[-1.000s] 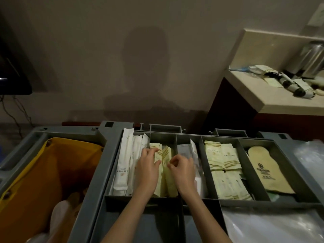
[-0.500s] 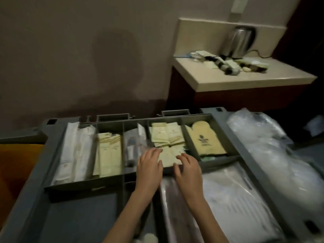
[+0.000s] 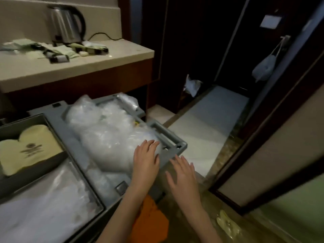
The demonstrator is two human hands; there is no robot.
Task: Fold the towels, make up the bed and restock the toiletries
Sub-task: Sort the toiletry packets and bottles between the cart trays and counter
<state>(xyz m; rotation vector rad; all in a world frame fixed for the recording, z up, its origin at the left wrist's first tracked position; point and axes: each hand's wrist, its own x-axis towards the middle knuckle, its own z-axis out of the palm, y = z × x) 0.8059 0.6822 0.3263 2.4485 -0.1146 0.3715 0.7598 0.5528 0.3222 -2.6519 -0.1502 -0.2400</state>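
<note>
We are looking down at a big grey plastic cleaning cart (image 3: 73, 135). Our left hand (image 3: 146, 162) is lying flat, fingers a little spread, on a heap of crinkly clear plastic bags (image 3: 108, 134) in the cart's right-hand bin. It is pinching nothing. Our right hand (image 3: 184, 176) is floating just beside the cart's grey corner handle (image 3: 168, 135), over the floor, fingers spread wide and holding nothing.

The little toiletry packets (image 3: 57, 53) are lying scattered on the pale stone counter (image 3: 98, 62) at the top left, well apart from both hands. A shiny steel kettle (image 3: 65, 23) is standing upright behind them.

At the left edge, a pale yellow cloth mitt with a dark logo (image 3: 29, 149) is sitting in a grey tray compartment (image 3: 52, 127). Below it, more soft white things wrapped in clear plastic (image 3: 43, 207) are filling a lower bin. Something orange (image 3: 150, 220) is showing under our left arm. A light blue bag (image 3: 264, 65) is hanging on the dark door at the far right.
</note>
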